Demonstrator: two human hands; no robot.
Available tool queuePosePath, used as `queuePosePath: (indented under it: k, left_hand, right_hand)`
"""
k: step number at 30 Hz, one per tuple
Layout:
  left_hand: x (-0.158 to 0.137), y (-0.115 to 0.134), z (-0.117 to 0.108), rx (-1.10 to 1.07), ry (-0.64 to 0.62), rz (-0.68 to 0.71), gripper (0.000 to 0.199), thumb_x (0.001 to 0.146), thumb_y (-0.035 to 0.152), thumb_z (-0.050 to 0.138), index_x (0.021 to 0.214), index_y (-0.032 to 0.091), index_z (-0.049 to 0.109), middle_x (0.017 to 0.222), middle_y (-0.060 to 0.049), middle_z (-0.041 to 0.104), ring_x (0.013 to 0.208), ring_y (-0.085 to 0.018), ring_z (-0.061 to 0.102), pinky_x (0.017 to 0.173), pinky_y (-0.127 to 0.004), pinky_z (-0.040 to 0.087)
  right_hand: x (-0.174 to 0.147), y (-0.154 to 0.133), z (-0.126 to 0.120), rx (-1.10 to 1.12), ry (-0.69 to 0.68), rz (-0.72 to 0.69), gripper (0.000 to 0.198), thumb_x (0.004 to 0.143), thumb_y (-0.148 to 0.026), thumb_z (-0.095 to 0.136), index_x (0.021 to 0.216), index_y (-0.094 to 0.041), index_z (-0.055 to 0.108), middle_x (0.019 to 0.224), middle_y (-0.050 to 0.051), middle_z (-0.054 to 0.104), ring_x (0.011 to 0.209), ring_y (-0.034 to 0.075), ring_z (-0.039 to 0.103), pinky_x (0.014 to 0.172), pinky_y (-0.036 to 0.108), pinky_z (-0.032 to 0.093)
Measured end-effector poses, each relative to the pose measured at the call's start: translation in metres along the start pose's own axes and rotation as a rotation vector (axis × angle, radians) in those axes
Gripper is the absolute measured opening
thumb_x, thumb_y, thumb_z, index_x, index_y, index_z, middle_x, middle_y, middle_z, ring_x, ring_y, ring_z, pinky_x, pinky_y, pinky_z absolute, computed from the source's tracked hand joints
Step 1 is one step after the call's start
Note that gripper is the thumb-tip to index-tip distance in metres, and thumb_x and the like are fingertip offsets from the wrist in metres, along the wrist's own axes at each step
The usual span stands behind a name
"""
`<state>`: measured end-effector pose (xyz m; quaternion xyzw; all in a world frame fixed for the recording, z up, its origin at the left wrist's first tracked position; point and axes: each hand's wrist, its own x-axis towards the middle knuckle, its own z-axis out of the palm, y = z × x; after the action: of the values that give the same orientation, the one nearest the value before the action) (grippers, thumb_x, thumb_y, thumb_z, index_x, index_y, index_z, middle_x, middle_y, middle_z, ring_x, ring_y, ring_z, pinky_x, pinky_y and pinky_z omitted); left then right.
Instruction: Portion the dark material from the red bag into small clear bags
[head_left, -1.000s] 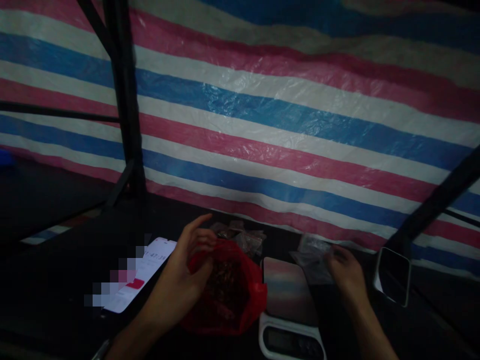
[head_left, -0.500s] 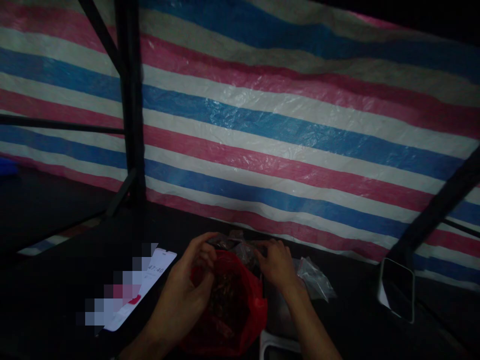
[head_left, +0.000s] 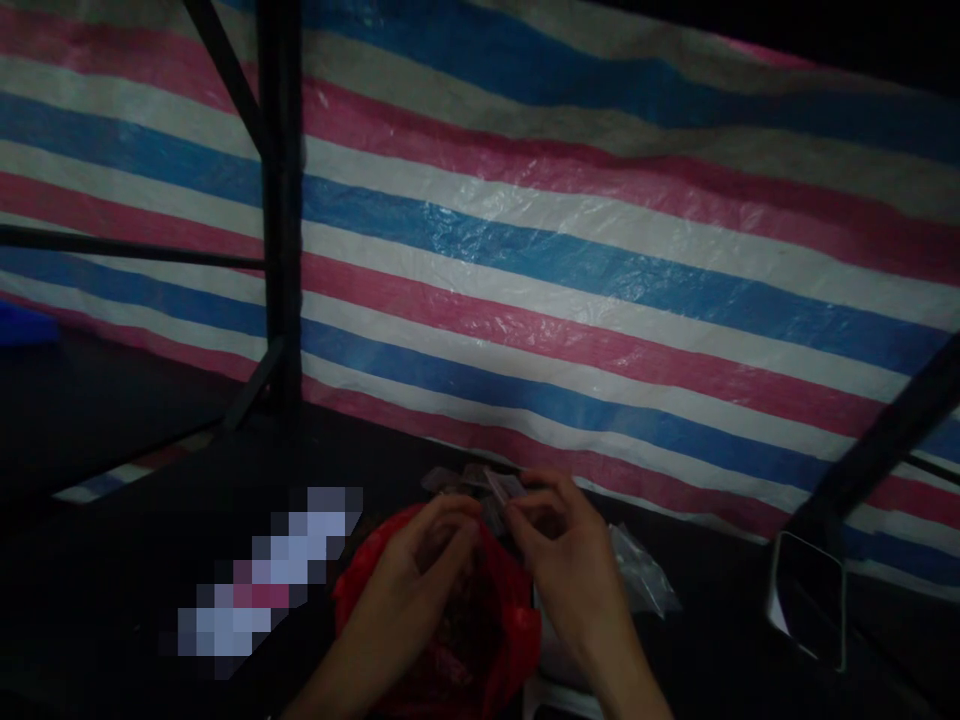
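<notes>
A red plastic bag (head_left: 517, 640) stands with its mouth open and dark, crumpled bits inside, too dim to identify. My left hand (head_left: 420, 580) is over its left side, thumb and fingers pinched together; whatever they hold, if anything, cannot be made out. My right hand (head_left: 574, 555) is beyond the bag's right rim, thumb and forefinger closed on a small clear plastic bag (head_left: 504, 487). Behind the red bag lie several small clear packets (head_left: 442, 480) with dark contents. Another clear plastic bag (head_left: 645, 570) rests to the right of my right wrist.
A white-edged device (head_left: 551, 690) is partly hidden below my right forearm. On the right, a phone (head_left: 808, 600) leans near a slanted dark post (head_left: 885, 430). A blurred-out bright screen (head_left: 262, 590) lies left on the black table (head_left: 360, 450). Striped sheeting (head_left: 562, 300) hangs behind.
My right hand has drawn back from the packets, with a small clear bag lifted in its fingers. My left hand has moved right, over the red bag, its fingers more closed. The view has shifted slightly.
</notes>
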<state>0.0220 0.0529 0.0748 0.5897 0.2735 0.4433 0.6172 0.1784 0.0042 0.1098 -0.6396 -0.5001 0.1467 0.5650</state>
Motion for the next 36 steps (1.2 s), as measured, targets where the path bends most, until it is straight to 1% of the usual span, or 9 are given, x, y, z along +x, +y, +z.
queuePosePath:
  k: [5, 12, 19, 23, 28, 30, 32, 34, 36]
  left_hand:
    - [0.005, -0.005, 0.001, -0.092, -0.003, -0.005, 0.041, 0.087, 0.064, 0.073, 0.093, 0.025, 0.063, 0.074, 0.005, 0.068, 0.069, -0.013, 0.062, 0.066, -0.023, 0.05]
    - [0.005, 0.0, -0.002, -0.125, -0.001, -0.006, 0.044, 0.081, 0.064, 0.081, 0.088, 0.023, 0.066, 0.073, 0.004, 0.068, 0.066, -0.012, 0.06, 0.064, -0.021, 0.048]
    - [0.006, -0.002, -0.002, -0.145, -0.01, -0.009, 0.04, 0.085, 0.061, 0.078, 0.091, 0.023, 0.067, 0.075, 0.004, 0.069, 0.068, -0.012, 0.062, 0.065, -0.021, 0.049]
    - [0.004, -0.001, 0.001, -0.111, -0.016, 0.012, 0.038, 0.086, 0.061, 0.076, 0.089, 0.024, 0.066, 0.072, 0.005, 0.065, 0.065, -0.012, 0.058, 0.062, -0.022, 0.048]
    - [0.002, -0.001, 0.007, 0.025, 0.091, 0.029, 0.028, 0.082, 0.047, 0.077, 0.077, 0.024, 0.063, 0.072, 0.004, 0.064, 0.069, -0.015, 0.059, 0.063, -0.024, 0.05]
    - [0.002, -0.003, 0.008, 0.014, 0.105, 0.003, 0.026, 0.078, 0.043, 0.079, 0.075, 0.024, 0.063, 0.073, 0.004, 0.066, 0.07, -0.016, 0.06, 0.065, -0.024, 0.051]
    - [0.002, -0.004, 0.008, -0.017, 0.121, -0.025, 0.026, 0.076, 0.041, 0.081, 0.071, 0.023, 0.061, 0.069, 0.005, 0.064, 0.066, -0.014, 0.058, 0.061, -0.022, 0.048]
    - [0.004, -0.003, 0.007, -0.147, 0.118, -0.138, 0.026, 0.079, 0.039, 0.078, 0.07, 0.023, 0.06, 0.065, 0.005, 0.063, 0.06, -0.013, 0.057, 0.057, -0.022, 0.047]
    - [0.007, -0.001, 0.003, -0.325, 0.08, -0.316, 0.029, 0.092, 0.044, 0.063, 0.072, 0.022, 0.061, 0.066, 0.0, 0.068, 0.06, -0.016, 0.063, 0.061, -0.027, 0.053]
  right_hand:
    - [-0.023, -0.015, 0.026, 0.084, -0.03, -0.016, 0.023, 0.08, -0.025, 0.073, 0.102, -0.025, 0.072, 0.076, -0.002, 0.076, 0.07, 0.019, 0.071, 0.066, 0.027, 0.051]
    - [-0.019, -0.019, 0.031, 0.216, -0.016, 0.107, 0.016, 0.074, -0.021, 0.075, 0.089, -0.024, 0.068, 0.067, -0.005, 0.068, 0.062, 0.016, 0.064, 0.057, 0.024, 0.046]
    - [-0.019, -0.018, 0.026, 0.26, -0.02, 0.127, 0.022, 0.074, -0.027, 0.073, 0.096, -0.023, 0.068, 0.078, -0.001, 0.071, 0.072, 0.019, 0.065, 0.064, 0.027, 0.048]
    - [-0.02, -0.013, 0.029, 0.238, 0.049, 0.104, 0.022, 0.077, -0.033, 0.066, 0.096, -0.023, 0.067, 0.082, 0.001, 0.07, 0.075, 0.021, 0.067, 0.067, 0.03, 0.052]
    - [-0.021, -0.005, 0.038, 0.116, 0.144, 0.043, 0.027, 0.091, -0.043, 0.052, 0.1, -0.024, 0.067, 0.1, 0.008, 0.074, 0.092, 0.025, 0.071, 0.083, 0.037, 0.056]
    - [-0.021, -0.002, 0.04, 0.071, 0.182, 0.019, 0.028, 0.095, -0.043, 0.049, 0.104, -0.024, 0.067, 0.104, 0.009, 0.074, 0.096, 0.025, 0.071, 0.087, 0.039, 0.056]
    - [-0.021, -0.001, 0.041, 0.044, 0.211, -0.016, 0.025, 0.097, -0.04, 0.049, 0.107, -0.025, 0.066, 0.107, 0.008, 0.074, 0.097, 0.025, 0.071, 0.088, 0.038, 0.055]
    - [-0.022, -0.001, 0.04, 0.022, 0.215, -0.073, 0.021, 0.098, -0.035, 0.049, 0.106, -0.025, 0.067, 0.107, 0.007, 0.074, 0.099, 0.024, 0.07, 0.088, 0.037, 0.054]
    - [-0.023, -0.002, 0.039, 0.013, 0.169, -0.138, 0.02, 0.099, -0.029, 0.049, 0.105, -0.026, 0.068, 0.107, 0.006, 0.074, 0.099, 0.023, 0.07, 0.087, 0.035, 0.054]
